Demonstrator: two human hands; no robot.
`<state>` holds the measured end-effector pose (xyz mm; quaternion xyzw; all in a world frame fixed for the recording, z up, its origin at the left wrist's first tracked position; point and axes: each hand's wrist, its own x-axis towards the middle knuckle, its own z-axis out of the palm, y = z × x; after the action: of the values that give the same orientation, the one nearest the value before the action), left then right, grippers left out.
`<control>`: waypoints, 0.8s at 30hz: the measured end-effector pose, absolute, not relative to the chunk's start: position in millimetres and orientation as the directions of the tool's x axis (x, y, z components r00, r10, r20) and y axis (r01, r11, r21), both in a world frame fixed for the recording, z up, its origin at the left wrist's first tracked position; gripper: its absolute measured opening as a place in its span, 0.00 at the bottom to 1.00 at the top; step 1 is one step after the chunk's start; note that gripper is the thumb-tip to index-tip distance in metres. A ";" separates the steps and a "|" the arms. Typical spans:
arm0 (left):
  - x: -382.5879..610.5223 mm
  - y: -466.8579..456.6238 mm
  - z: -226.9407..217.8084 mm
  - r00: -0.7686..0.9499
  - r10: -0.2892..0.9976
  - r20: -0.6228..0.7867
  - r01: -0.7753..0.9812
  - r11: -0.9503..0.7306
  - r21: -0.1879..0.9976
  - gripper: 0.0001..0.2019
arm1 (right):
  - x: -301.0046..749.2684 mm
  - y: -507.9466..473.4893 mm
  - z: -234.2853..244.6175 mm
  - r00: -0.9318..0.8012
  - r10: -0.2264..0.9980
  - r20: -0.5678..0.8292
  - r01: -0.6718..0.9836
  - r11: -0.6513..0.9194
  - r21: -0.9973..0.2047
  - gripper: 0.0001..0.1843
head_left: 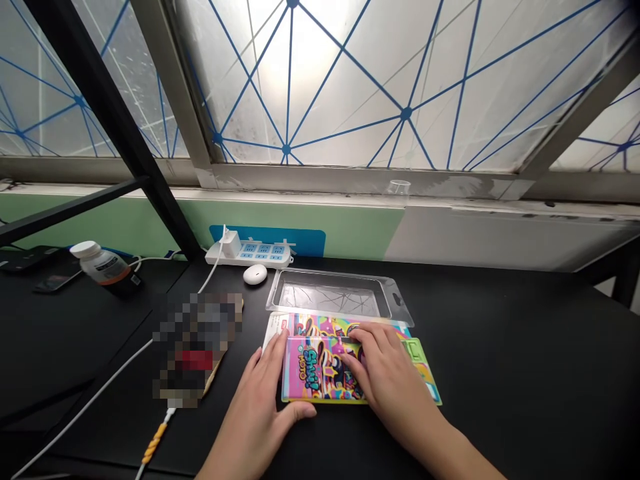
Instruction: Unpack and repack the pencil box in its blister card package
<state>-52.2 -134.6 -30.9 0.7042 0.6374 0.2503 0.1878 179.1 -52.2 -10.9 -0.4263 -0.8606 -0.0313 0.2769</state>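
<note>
A bright pink and yellow printed phone case (313, 371) lies flat on the black desk (500, 347), on top of a colourful printed card (330, 326) and a green piece (423, 363). My left hand (263, 400) cups the case's left edge, thumb along its near edge and fingers along its side. My right hand (387, 377) lies on top of the case's right half, fingers pressed down on it. A clear plastic blister tray (340, 297) sits empty just behind the card.
A white power strip (250, 252) with a plug and cable, and a small white oval object (255, 273), lie at the back. A white-capped bottle (100, 263) lies at left. A blurred object (195, 347) and a charging cable (155, 440) are left of my hands.
</note>
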 end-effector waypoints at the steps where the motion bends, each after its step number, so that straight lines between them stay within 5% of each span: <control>1: -51.1 -135.0 -29.2 0.047 0.994 0.102 0.801 -0.099 0.590 0.48 | 179.2 -52.6 -9.9 -0.483 0.716 0.504 0.750 0.635 -0.184 0.12; 10: -49.8 -132.2 -22.5 0.086 0.995 0.046 0.811 -0.097 0.577 0.34 | 180.9 -64.5 7.4 -0.435 0.648 0.626 0.710 0.674 -0.205 0.12; 16: -66.3 -141.8 -17.4 0.064 0.997 -0.045 0.654 -0.008 0.757 0.37 | 200.5 -92.4 38.8 -0.557 0.495 0.667 0.581 0.806 -0.113 0.07; 20: -68.0 -140.5 -14.4 0.017 0.990 -0.143 0.658 0.096 0.747 0.32 | 236.1 -102.3 41.2 -0.788 0.440 0.431 0.469 0.882 -0.043 0.21; 24: -65.1 -136.4 -15.9 0.044 0.984 -0.171 0.715 0.088 0.693 0.38 | 280.2 -99.7 9.6 -0.748 0.603 0.277 0.593 0.795 -0.129 0.49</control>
<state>-65.1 -136.4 -15.9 0.6435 0.6603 0.2047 0.3286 280.2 -99.7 9.6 -0.3199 -0.9347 0.0164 0.1539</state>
